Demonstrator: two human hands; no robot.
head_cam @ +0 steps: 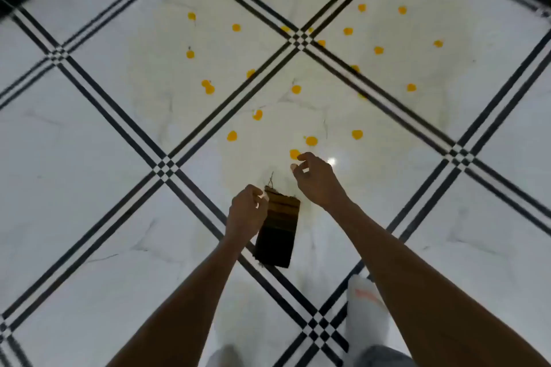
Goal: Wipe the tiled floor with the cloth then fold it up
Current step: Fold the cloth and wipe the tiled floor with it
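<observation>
So looking straight down here at the tiled floor (89, 134), white glossy marble-look tiles with black striped borders crossing in a diamond pattern, and there's a whole scatter of yellow-orange spots (311, 140) spread over the tiles ahead. The cloth (278, 232) is a dark brown thing, folded into a narrow rectangle, with a few loose threads sticking out of its top edge. It looks like it's hanging from the left hand (247, 213), which is pinching it at the top left corner with fingertips curled in tight, so the rest of it drops down just to the right of that wrist, over one of the black border stripes. The right hand (316, 180) isn't on the cloth at all, it's up and to the right of the top edge, nearby but clear of it, fingers loosely curled with nothing in them, right next to one of the yellow spots. Both forearms are bare. At the bottom you can see a foot in a white sock (368, 307) on the floor under the right arm.
</observation>
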